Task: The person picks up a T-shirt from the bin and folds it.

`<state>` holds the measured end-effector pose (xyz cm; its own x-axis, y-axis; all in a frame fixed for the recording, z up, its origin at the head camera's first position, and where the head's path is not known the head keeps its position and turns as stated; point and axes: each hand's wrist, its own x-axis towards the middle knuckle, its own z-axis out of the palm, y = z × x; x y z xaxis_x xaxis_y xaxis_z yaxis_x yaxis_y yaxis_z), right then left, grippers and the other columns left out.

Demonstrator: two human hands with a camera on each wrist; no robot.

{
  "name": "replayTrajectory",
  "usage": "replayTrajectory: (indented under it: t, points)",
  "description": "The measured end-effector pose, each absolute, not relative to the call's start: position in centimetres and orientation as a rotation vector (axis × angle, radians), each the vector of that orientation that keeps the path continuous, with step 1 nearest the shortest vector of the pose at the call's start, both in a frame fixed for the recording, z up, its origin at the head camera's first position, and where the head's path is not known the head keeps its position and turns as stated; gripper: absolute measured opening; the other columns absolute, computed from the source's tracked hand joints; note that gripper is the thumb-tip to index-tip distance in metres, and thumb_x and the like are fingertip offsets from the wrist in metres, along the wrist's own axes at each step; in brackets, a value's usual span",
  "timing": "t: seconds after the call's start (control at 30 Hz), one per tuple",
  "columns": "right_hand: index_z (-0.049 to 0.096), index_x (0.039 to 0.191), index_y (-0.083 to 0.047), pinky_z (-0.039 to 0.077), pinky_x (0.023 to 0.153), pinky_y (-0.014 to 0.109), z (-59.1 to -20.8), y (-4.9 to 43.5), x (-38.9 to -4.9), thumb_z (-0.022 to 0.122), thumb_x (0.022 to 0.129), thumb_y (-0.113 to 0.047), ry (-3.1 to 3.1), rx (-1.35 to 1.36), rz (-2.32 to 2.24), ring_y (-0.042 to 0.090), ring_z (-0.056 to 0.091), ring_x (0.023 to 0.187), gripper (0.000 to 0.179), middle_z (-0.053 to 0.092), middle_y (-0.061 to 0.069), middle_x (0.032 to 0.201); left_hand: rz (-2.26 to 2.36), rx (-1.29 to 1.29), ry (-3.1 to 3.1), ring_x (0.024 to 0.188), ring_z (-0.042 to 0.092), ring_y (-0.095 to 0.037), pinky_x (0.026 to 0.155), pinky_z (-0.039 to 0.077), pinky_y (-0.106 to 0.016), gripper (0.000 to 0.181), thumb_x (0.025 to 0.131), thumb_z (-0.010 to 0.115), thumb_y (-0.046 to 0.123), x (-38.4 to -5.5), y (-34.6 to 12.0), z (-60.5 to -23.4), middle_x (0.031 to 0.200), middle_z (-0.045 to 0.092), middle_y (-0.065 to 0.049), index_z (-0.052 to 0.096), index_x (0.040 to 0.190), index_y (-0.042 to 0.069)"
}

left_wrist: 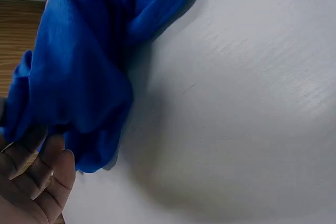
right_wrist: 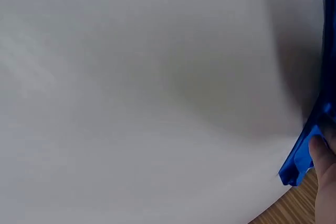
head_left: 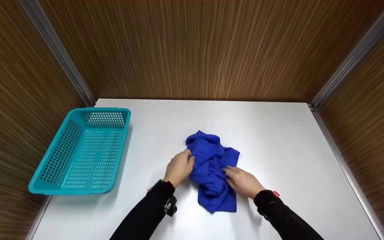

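Observation:
A crumpled blue cloth (head_left: 208, 163) lies in loose folds on the white table, one squared corner spread toward the near side. At its left edge my left hand (head_left: 179, 167) grips the fabric with bent fingers. The left wrist view has that hand's fingers (left_wrist: 39, 177) at the lower end of the cloth (left_wrist: 79, 82), partly hidden by it. On the opposite side my right hand (head_left: 243, 181) holds the cloth's right edge. In the right wrist view, thumb and finger (right_wrist: 323, 156) pinch a strip of blue fabric (right_wrist: 303, 158) at the frame's border.
A turquoise perforated plastic basket (head_left: 122, 160) stands at the table's left side, with nothing inside. Wood-grain panels (head_left: 192, 50) with metal corner rails enclose the white table (head_left: 278, 140) at the back and both sides.

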<state>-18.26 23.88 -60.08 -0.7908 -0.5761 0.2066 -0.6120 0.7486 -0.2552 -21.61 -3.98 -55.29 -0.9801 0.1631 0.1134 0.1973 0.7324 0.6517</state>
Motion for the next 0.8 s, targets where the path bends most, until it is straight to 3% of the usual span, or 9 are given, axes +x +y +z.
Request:
replayTrajectory:
  t: [0.13, 0.33, 0.57, 0.8]
  points:
    - [0.066, 0.128, 0.005, 0.05, 0.102, 0.054, -59.8, 25.1, -18.2, 0.067, 0.098, -0.016, -2.912, 0.904, 0.441, 0.045, 0.062, 0.121, 0.036, 0.067, 0.026, 0.127, -1.207, -0.018, -2.777, 0.075, 0.067, -0.036, 0.065, 0.051, -0.051, 0.014, 0.102, 0.057, 0.019, -22.2, -5.1, -55.2, 0.083, 0.068, -0.016, 0.055, 0.091, 0.01]
    - [0.068, 0.128, 0.003, 0.04, 0.113, 0.054, -59.5, 26.6, -18.5, 0.06, 0.103, -0.034, -3.011, 0.762, 0.485, 0.042, 0.059, 0.128, 0.046, 0.066, 0.024, 0.13, -1.459, 0.193, -2.706, 0.06, 0.067, -0.026, 0.063, 0.053, -0.04, 0.016, 0.108, 0.048, 0.019, -23.0, -7.3, -55.5, 0.077, 0.064, -0.013, 0.049, 0.096, 0.009]
    - [0.066, 0.117, 0.006, 0.041, 0.108, 0.061, -59.9, 27.7, -19.0, 0.071, 0.091, -0.007, -2.824, 0.763, 0.295, 0.045, 0.066, 0.113, 0.03, 0.072, 0.023, 0.115, -1.482, 0.24, -2.687, 0.067, 0.064, -0.024, 0.067, 0.051, -0.039, 0.011, 0.109, 0.047, 0.016, -23.5, -8.3, -55.7, 0.081, 0.062, -0.012, 0.051, 0.11, 0.006]
    - [0.068, 0.127, 0.0, 0.038, 0.11, 0.061, -59.6, 28.2, -18.9, 0.07, 0.087, -0.009, -2.847, 0.706, 0.02, 0.044, 0.068, 0.105, 0.041, 0.075, 0.02, 0.103, -1.374, 0.345, -2.662, 0.067, 0.052, -0.027, 0.063, 0.042, -0.041, 0.024, 0.108, 0.048, 0.017, -23.6, -9.3, -55.7, 0.071, 0.052, -0.007, 0.052, 0.131, 0.012]
